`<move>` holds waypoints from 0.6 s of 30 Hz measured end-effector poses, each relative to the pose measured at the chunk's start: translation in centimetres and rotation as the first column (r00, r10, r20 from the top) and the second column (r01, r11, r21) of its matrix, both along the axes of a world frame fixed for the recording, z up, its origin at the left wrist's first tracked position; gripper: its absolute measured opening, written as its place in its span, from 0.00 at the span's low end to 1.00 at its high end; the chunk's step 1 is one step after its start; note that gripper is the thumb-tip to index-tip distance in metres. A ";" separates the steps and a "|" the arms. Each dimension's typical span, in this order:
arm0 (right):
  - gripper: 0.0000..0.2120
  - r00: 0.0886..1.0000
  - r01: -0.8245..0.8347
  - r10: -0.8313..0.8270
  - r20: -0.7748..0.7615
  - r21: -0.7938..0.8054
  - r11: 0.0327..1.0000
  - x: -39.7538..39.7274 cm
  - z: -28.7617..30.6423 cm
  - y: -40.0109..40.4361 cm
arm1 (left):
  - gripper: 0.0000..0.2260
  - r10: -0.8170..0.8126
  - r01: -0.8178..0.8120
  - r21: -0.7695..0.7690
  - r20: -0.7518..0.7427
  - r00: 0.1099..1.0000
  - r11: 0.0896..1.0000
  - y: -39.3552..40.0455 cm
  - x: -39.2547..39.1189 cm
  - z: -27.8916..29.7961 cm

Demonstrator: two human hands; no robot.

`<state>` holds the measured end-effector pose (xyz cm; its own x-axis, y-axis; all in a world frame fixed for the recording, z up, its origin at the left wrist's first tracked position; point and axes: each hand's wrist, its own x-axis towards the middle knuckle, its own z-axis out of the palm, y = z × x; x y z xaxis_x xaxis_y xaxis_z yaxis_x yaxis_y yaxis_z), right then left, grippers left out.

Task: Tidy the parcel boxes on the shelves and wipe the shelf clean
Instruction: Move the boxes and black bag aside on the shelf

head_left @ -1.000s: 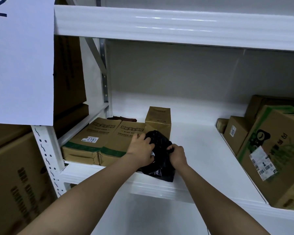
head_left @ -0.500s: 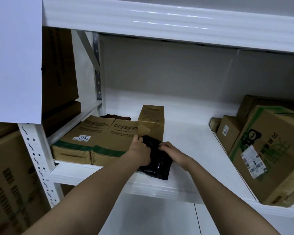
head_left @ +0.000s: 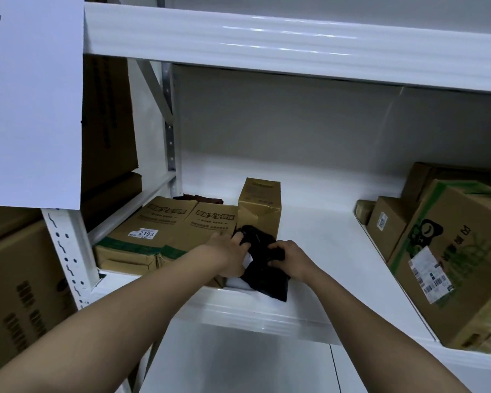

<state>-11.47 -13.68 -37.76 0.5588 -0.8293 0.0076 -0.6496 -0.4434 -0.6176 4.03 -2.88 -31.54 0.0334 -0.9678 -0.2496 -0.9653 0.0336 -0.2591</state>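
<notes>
We grip a black parcel bag (head_left: 267, 268) | left hand (head_left: 231, 255) and right hand (head_left: 291, 258) both curled round it | white shelf (head_left: 309, 231) edge.

White shelf (head_left: 318, 222) — flat boxes (head_left: 165, 228) and a black bag (head_left: 264, 268) at lower centre-left, bigger cartons (head_left: 454, 256) along the right edge.

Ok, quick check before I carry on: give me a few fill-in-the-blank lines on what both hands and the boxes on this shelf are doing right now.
1. Both the left hand and the right hand grip a ____ plastic parcel at the shelf's front edge.
2. The white sticker on the flat box reads ____.
3. The tall box stands directly ____ the parcel.
4. The large green-printed box sits on the ____ side of the shelf.

Missing words: black; 2193; behind; right
</notes>
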 end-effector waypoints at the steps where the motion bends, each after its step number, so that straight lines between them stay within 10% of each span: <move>1: 0.20 1.000 0.022 -0.022 -0.019 -0.020 1.000 0.3 -0.1 0.0 | 0.28 -0.025 0.025 0.004 0.019 1.000 1.000 0.2 0.2 0.0; 18: 0.21 0.916 0.094 -0.234 -0.325 -0.392 0.915 4.3 0.0 2.4 | 0.20 -0.215 0.190 0.102 0.460 0.861 0.977 0.0 -2.4 -2.4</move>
